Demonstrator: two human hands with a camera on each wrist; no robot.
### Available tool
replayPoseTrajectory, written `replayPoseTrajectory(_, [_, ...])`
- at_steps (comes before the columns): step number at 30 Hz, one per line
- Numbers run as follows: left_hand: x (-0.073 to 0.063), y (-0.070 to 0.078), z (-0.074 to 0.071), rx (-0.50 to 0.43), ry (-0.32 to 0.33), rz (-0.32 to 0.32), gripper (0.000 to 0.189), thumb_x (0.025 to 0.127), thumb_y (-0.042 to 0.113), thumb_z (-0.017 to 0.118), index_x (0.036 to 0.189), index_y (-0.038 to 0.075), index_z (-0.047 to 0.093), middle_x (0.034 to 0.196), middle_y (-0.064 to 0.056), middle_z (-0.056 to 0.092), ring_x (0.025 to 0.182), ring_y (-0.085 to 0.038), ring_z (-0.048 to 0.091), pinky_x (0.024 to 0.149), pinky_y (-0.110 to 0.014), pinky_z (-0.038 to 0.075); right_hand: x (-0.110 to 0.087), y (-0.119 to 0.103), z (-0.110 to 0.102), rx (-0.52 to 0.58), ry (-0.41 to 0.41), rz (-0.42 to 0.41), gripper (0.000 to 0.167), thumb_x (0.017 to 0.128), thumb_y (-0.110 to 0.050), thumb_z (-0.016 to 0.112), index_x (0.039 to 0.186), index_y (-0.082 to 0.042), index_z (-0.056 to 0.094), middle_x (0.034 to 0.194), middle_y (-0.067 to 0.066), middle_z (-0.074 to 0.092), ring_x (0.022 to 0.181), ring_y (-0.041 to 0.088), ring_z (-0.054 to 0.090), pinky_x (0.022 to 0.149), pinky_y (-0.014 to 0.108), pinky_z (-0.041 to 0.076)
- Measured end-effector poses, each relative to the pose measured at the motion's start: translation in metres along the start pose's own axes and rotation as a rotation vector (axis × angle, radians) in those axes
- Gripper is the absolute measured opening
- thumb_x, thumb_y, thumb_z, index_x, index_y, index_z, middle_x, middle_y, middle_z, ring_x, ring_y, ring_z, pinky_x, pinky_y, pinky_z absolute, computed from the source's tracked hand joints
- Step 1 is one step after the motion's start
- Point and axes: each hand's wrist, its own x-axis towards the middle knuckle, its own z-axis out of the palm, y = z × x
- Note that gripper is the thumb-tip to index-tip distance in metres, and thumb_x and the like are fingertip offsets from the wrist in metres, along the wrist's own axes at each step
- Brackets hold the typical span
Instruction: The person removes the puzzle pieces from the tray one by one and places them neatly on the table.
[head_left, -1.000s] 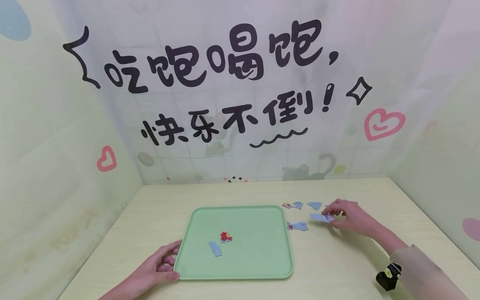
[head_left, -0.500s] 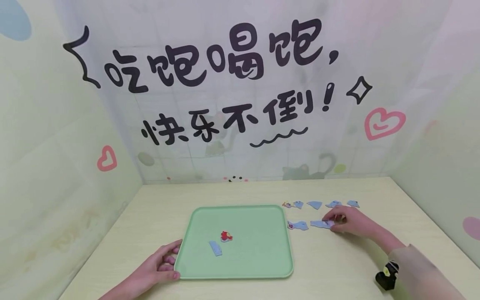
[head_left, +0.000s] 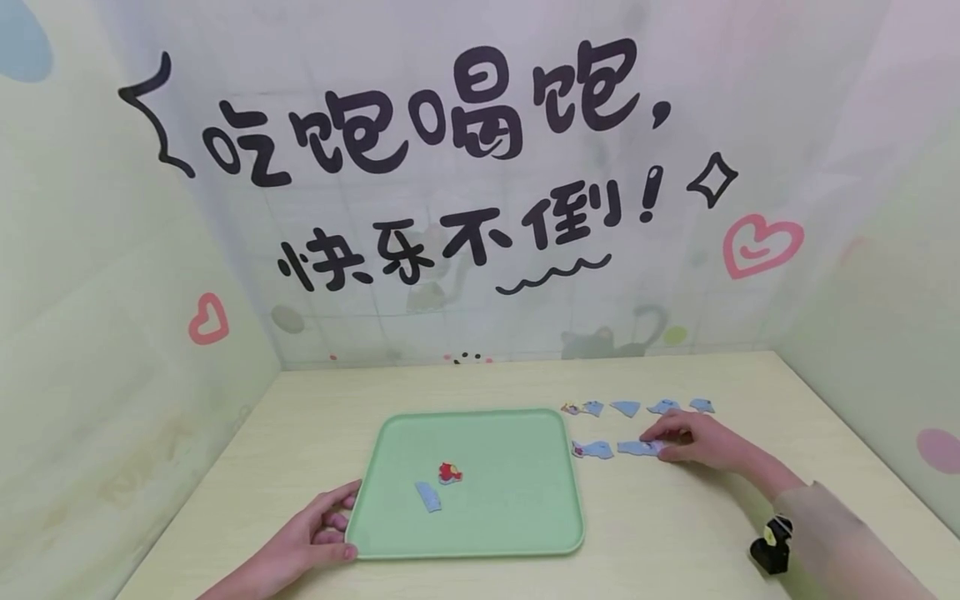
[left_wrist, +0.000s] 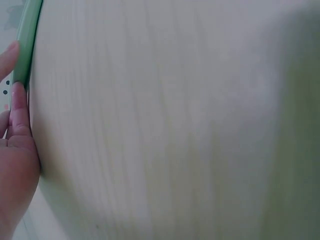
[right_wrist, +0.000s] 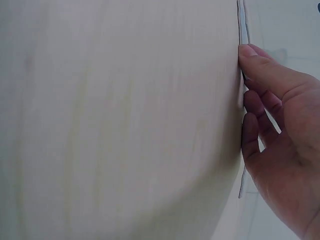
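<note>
In the head view, a green tray (head_left: 480, 537) lies on the table with two pieces on it: a red-patterned piece (head_left: 449, 473) and a plain blue strip (head_left: 428, 497). My left hand (head_left: 318, 527) holds the tray by its left edge, thumb at the near corner. The left wrist view shows the left hand's fingers (left_wrist: 20, 110) against the green rim. To the right of the tray, my right hand (head_left: 697, 442) pinches a flat blue puzzle piece (head_left: 636, 448) by its right end, down at the table. Another blue piece (head_left: 594, 450) lies just left of it.
Behind the right hand runs a row of flat pieces, among them a patterned one (head_left: 583, 408), a blue triangle (head_left: 625, 408), a blue piece (head_left: 663, 406) and a small one (head_left: 702, 405). Printed fabric walls (head_left: 465, 325) enclose the table (head_left: 645, 533) at the back and sides.
My right hand has brought the blue puzzle piece down and nearer, to the table beside the other piece, uncovering the back row's right end. The left hand stays at the tray's edge.
</note>
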Motion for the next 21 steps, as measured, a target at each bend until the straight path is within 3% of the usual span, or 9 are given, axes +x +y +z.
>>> replayPoseTrajectory(21, [-0.0001, -0.0025, -0.0006, 0.020, -0.007, 0.037, 0.092, 0.086, 0.011, 0.074, 0.155, -0.006, 0.015, 0.142, -0.027, 0.029, 0.098, 0.000, 0.050, 0.083, -0.017, 0.051, 0.0006, 0.0064, -0.0016, 0.011, -0.036, -0.027, 0.026, 0.092, -0.022, 0.070, 0.116, -0.014, 0.072, 0.110, 0.004, 0.066, 0.100, 0.001, 0.055, 0.085, 0.018, 0.046])
